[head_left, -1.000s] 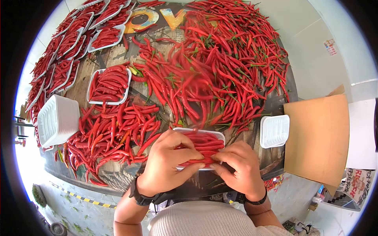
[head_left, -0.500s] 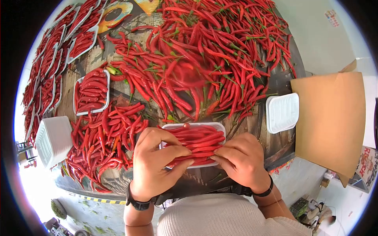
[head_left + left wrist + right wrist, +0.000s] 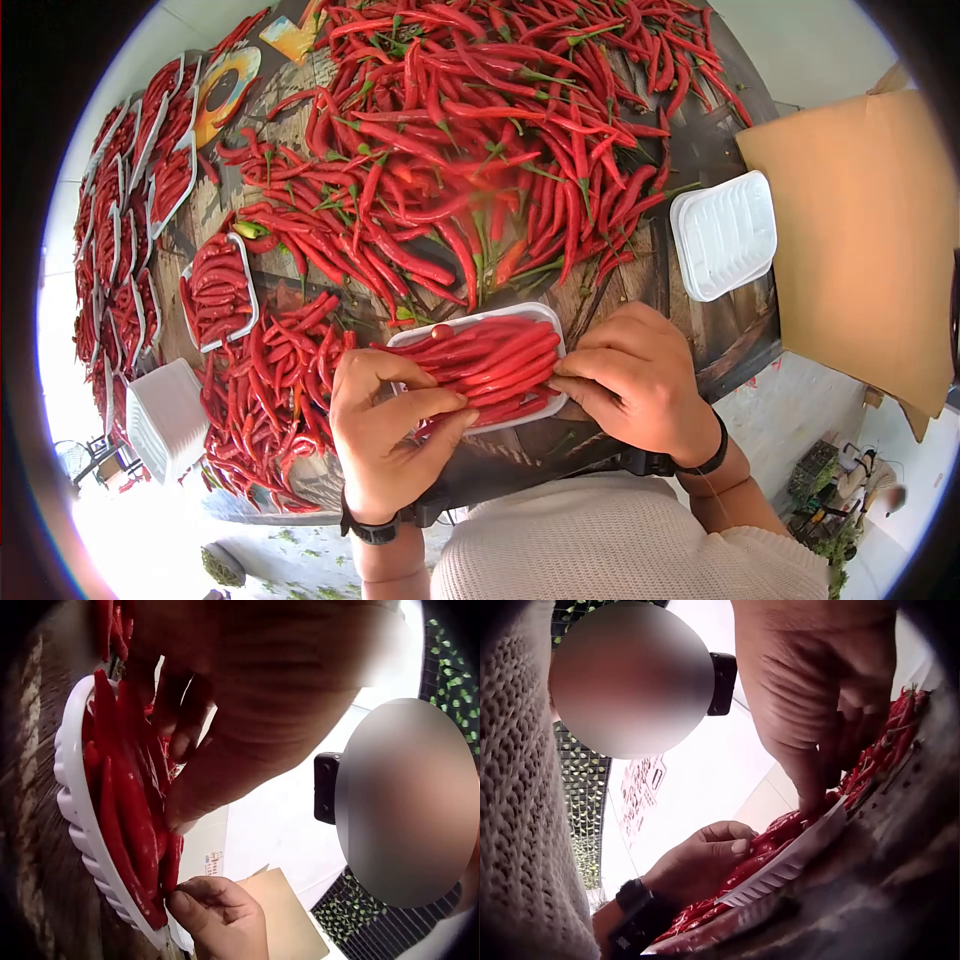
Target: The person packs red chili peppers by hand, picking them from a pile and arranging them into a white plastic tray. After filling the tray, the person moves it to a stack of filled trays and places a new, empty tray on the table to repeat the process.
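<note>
A white tray (image 3: 545,312) filled with red chili peppers (image 3: 505,355), laid lengthwise side by side, sits at the table's front edge. At its left end my left hand (image 3: 400,430) pinches the end of a pepper between thumb and forefinger. My right hand (image 3: 640,385) pinches pepper tips at the tray's right end with bent fingers. The left wrist view shows the tray (image 3: 79,776) from the side, its peppers (image 3: 131,802) heaped up to the rim. In the right wrist view, my right thumb and fingers meet the peppers (image 3: 780,832) at the tray's rim.
Behind the tray spreads a big pile of stemmed chilies (image 3: 450,150); a smaller pile (image 3: 270,400) lies left. Filled trays (image 3: 130,230) line the far left. Empty trays stand stacked at left (image 3: 165,415) and right (image 3: 725,235), beside a cardboard box (image 3: 860,240).
The head view has turned and shifted, so the table appears rotated. Both hands stay at the tray's ends, fingers bent, and the left has moved slightly along the front peppers.
</note>
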Demonstrator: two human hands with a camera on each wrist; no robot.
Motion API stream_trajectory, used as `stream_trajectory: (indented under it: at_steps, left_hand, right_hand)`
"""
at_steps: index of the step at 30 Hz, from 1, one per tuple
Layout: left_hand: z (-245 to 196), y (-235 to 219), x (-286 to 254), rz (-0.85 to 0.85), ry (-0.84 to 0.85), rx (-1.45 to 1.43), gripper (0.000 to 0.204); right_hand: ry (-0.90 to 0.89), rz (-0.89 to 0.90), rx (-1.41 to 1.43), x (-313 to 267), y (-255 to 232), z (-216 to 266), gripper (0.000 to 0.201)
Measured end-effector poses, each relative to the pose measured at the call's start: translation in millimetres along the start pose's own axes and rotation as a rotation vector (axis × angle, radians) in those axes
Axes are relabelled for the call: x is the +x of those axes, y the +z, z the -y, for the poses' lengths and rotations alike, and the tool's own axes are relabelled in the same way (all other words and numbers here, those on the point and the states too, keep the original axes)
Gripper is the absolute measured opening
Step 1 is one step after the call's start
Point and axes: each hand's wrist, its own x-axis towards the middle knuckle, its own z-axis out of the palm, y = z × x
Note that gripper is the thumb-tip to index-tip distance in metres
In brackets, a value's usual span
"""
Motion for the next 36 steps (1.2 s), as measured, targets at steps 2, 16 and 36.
stream_trajectory:
  at_steps: [2, 16, 36]
  left_hand:
    - [-0.4, 0.8, 0.5, 0.01, 0.009, 0.001, 0.028]
    - [-5.2, 3.2, -0.4, -0.053, -0.072, -0.025, 0.028]
    - [-8.9, 3.7, 2.2, -0.076, -0.072, 0.023, 0.038]
  right_hand:
    - [0.009, -0.002, 0.007, 0.8, 0.5, 0.3, 0.024]
    - [0.046, 0.022, 0.051, 0.1, 1.9, -2.4, 0.027]
    - [0.104, -0.016, 0.081, 5.8, 3.4, 0.1, 0.05]
